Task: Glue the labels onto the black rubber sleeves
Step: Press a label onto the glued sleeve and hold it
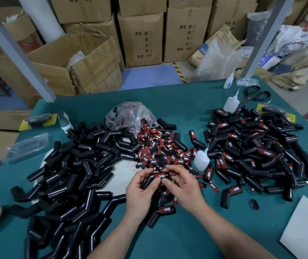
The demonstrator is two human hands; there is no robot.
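Both my hands hold one bent black rubber sleeve [149, 179] over the green table. My left hand [140, 191] grips its lower leg; my right hand [183, 186] pinches its upper end. A red-and-black "TAPER" label [161, 176] sits on the sleeve between my thumbs. Loose labels [160, 150] lie heaped just beyond my hands. A heap of unlabelled sleeves [71, 176] is at left, a heap of labelled sleeves [258, 150] at right. One labelled sleeve [160, 214] lies below my hands. A white glue bottle [202, 159] stands right of the labels.
A clear bag of labels [129, 114] lies behind the label heap. Two more glue bottles [231, 103] and black scissors [256, 94] are at the back right. A white sheet [306, 228] lies at the near right edge. Cardboard boxes [142, 38] stand beyond the table [177, 240].
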